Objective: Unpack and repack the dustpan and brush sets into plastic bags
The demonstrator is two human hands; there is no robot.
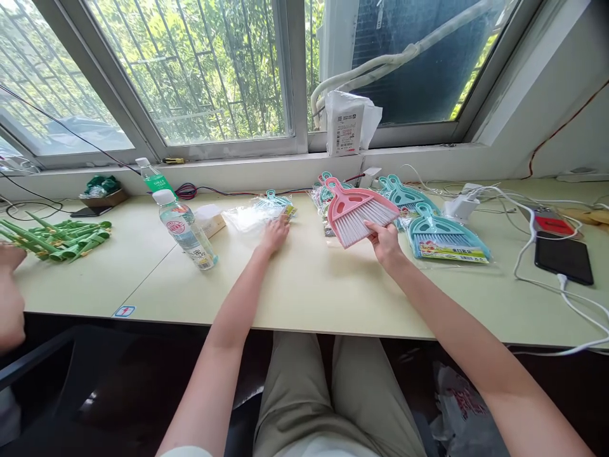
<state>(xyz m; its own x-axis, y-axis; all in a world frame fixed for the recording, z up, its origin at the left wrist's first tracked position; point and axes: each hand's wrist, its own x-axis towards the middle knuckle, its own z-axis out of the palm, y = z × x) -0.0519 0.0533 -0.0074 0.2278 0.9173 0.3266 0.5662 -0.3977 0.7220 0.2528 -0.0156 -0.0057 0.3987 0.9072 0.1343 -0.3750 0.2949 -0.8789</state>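
My right hand [384, 243] holds a pink mini broom with its dustpan [354, 212] by the bristle end, lifted a little above the pale desk [304, 285]. My left hand [275, 233] reaches forward and rests on a clear plastic bag [247, 218] lying next to a teal broom set [278, 202]. Just right of the pink one lie packaged teal broom and dustpan sets [445, 241], with more teal ones [404, 193] behind them.
Two water bottles [186, 230] stand left of my left hand beside a small box [209, 221]. Green plastic pieces [59, 236] lie far left near another person's hand [9, 257]. At the right lie a black phone [564, 257], white cables [533, 241] and a charger [459, 206]. A white parcel [349, 124] sits on the sill.
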